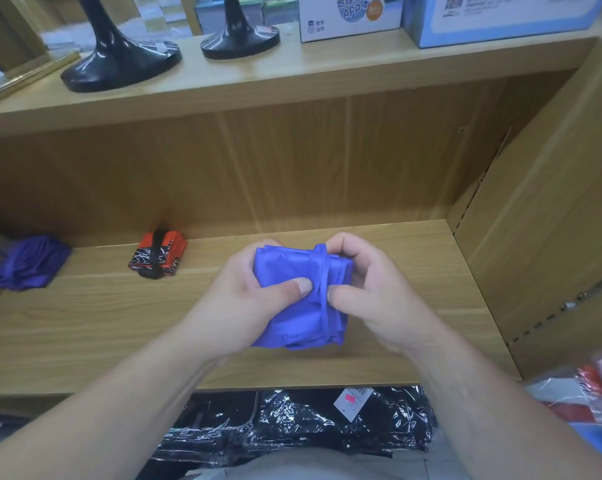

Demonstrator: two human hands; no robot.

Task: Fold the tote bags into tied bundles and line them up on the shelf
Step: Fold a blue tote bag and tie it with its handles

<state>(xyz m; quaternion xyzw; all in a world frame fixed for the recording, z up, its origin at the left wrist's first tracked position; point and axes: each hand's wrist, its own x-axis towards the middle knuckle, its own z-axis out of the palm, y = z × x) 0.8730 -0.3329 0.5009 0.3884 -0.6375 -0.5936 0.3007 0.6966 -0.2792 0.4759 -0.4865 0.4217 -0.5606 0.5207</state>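
Note:
A folded blue tote bag (pixel 285 317) is held above the middle of the wooden shelf (pixel 102 323). My left hand (pixel 244 299) grips its left side, thumb pressed on top. My right hand (pixel 372 292) holds its right side and pinches the thin blue strap that runs across the bundle. A red, black and white tote bundle (pixel 158 254) tied with a black strap stands at the back left of the shelf. Further left lies a loosely bunched purple tote bag (pixel 29 263).
The shelf's back panel and right side wall (pixel 534 220) enclose the space. On the upper shelf stand two black stands (pixel 119 60) and boxes (pixel 348 15). Below the shelf edge lie black items in clear plastic (pixel 292 424). Red packaged goods (pixel 597 386) sit at the lower right.

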